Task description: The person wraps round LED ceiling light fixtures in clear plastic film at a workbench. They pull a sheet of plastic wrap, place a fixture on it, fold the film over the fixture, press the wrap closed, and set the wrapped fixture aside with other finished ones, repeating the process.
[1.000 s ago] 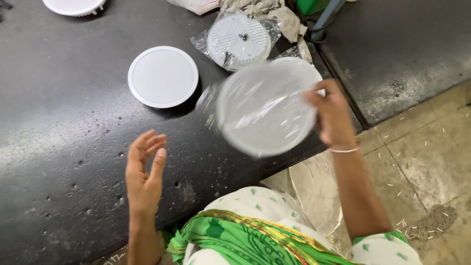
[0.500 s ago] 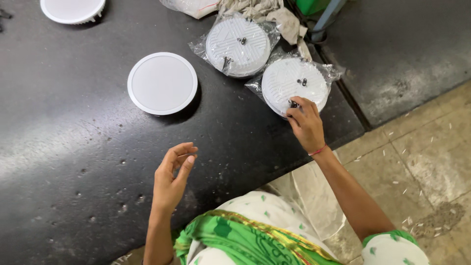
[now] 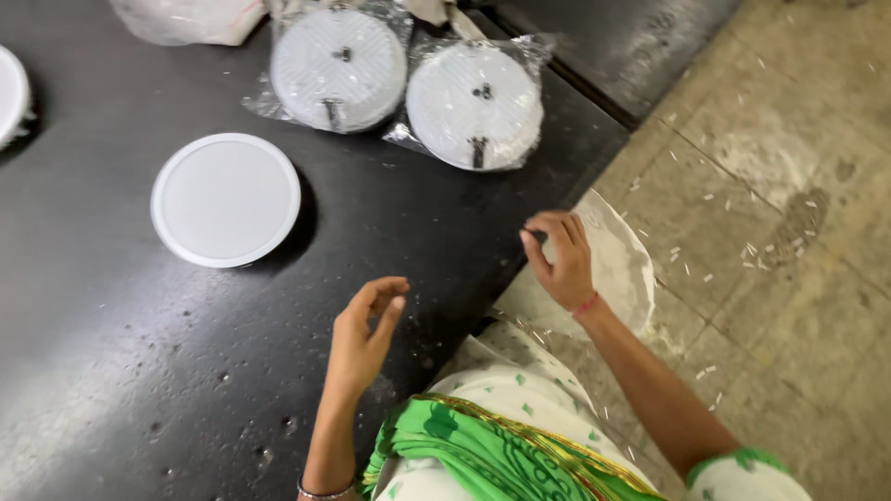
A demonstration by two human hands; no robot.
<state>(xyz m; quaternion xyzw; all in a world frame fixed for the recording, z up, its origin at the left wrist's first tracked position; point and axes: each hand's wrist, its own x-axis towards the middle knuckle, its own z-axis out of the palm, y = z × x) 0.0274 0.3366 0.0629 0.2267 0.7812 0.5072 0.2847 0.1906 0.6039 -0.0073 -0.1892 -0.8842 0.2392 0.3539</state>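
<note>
My right hand [image 3: 560, 263] hovers at the front edge of the black table [image 3: 121, 390], its fingertips pinched on the rim of a clear plastic bag [image 3: 620, 269] that hangs beside the table. My left hand [image 3: 364, 336] floats above the tabletop, fingers apart and holding nothing. A bare white round disc [image 3: 225, 199] lies flat to the left of both hands. Two more white discs wrapped in clear plastic, one [image 3: 475, 104] on the right and one [image 3: 339, 68] on the left, lie side by side at the far edge.
Part of another white disc [image 3: 9, 93] shows at the far left edge. A crumpled plastic bundle [image 3: 181, 20] lies at the top. A stone floor [image 3: 770, 213] strewn with small scraps lies to the right of the table.
My right hand set the bagged disc down beside the other bagged one, then drew back to the table edge and pinched a clear bag. My left hand stayed open, drifting right.
</note>
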